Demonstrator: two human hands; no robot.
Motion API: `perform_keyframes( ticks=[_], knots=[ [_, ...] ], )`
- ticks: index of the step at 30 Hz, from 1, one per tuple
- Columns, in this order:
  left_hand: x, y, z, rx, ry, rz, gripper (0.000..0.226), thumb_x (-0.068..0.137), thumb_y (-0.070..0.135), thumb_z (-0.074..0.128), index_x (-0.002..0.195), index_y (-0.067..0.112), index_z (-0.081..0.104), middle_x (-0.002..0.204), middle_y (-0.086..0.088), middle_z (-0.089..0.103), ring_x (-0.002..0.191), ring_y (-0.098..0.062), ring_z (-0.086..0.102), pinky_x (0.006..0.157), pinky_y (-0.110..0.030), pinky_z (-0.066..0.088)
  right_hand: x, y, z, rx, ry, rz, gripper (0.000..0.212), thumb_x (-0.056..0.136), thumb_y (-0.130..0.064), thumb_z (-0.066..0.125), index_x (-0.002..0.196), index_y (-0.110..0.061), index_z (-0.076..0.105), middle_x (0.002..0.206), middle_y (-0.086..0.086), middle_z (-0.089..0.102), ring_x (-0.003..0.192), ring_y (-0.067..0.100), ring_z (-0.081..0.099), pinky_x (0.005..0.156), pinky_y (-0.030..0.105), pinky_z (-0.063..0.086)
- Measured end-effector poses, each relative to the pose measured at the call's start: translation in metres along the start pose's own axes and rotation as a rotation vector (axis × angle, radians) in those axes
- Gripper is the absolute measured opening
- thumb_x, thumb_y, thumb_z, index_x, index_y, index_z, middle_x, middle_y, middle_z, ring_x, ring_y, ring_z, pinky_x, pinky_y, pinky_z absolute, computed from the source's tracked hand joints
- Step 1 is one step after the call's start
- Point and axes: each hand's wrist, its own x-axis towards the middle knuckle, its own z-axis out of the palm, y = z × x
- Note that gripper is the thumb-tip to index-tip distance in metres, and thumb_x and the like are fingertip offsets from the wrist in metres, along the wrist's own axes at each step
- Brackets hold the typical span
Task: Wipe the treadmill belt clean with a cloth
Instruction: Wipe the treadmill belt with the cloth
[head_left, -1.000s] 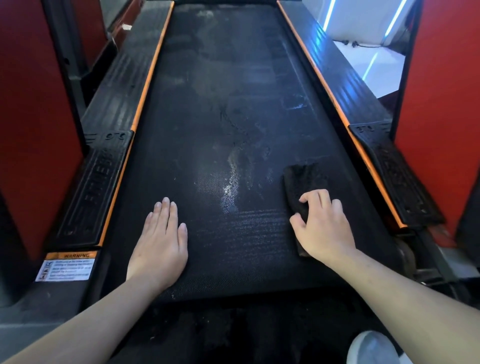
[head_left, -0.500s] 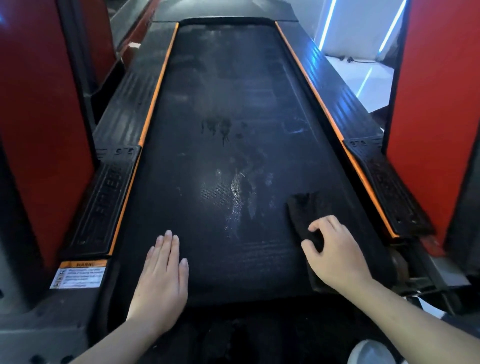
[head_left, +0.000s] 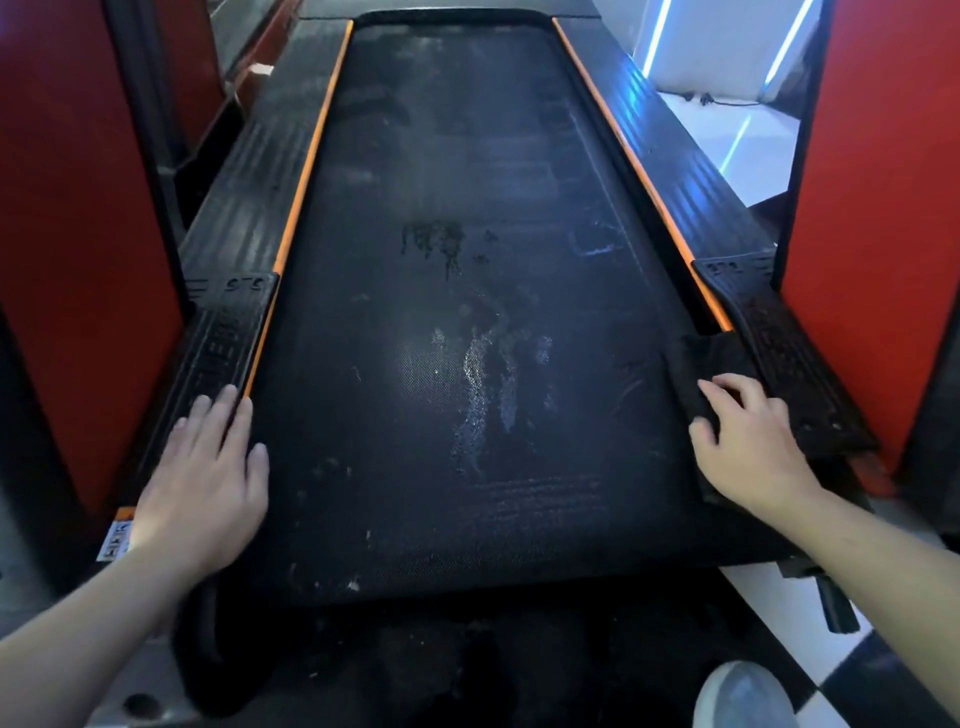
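The right hand (head_left: 748, 447) grips cloth (head_left: 711, 358) at belt (head_left: 467, 260) edge; left hand (head_left: 208, 483) flat opposite.

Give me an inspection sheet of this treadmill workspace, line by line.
Surface: black textured treadmill belt, whitish glistening smears mid-belt, dark blotch further up.
Job's things: black cloth draped over the belt's right edge onto the side rail.
Clutter: pale specks near the belt's near end.
Grippers: left hand flat on the belt's left edge; right hand grips the cloth.
Cables: thin dark cable on the white floor, far right.
Surroundings: red panels either side; blue light strips.
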Motion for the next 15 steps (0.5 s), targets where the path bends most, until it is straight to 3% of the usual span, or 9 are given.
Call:
perform_keyframes(
  ticks=[3, 9, 15],
  knots=[
    [0.002, 0.003, -0.001, -0.125, 0.029, -0.043, 0.065, 0.096, 0.032, 0.024, 0.151, -0.001, 0.026, 0.159, -0.024, 0.022, 0.147, -0.04, 0.019, 0.119, -0.052, 0.018, 0.003, -0.001, 0.004, -0.003, 0.01, -0.001, 0.05, 0.097, -0.025, 0.047, 0.146, -0.014, 0.047, 0.151, 0.002, 0.036, 0.123, 0.038, 0.038, 0.108, 0.05, 0.036],
    [0.002, -0.002, 0.005, -0.045, -0.012, -0.012, 0.064, 0.098, 0.028, 0.02, 0.151, -0.008, 0.019, 0.159, -0.026, 0.019, 0.148, -0.04, 0.017, 0.12, -0.052, 0.017, -0.005, -0.035, 0.019, 0.04, 0.098, -0.056, 0.044, 0.093, -0.018, 0.056, 0.134, -0.001, 0.058, 0.141, 0.013, 0.053, 0.105, 0.046, 0.049, 0.102, 0.047, 0.039],
    [0.004, 0.002, 0.003, -0.055, 0.024, -0.036, 0.065, 0.093, 0.024, 0.026, 0.147, -0.011, 0.03, 0.156, -0.026, 0.027, 0.145, -0.04, 0.027, 0.119, -0.047, 0.018, -0.038, -0.127, 0.044, 0.077, 0.054, -0.187, 0.048, 0.094, -0.031, 0.049, 0.134, -0.006, 0.058, 0.139, 0.008, 0.052, 0.107, 0.035, 0.048, 0.1, 0.045, 0.044]
  ],
)
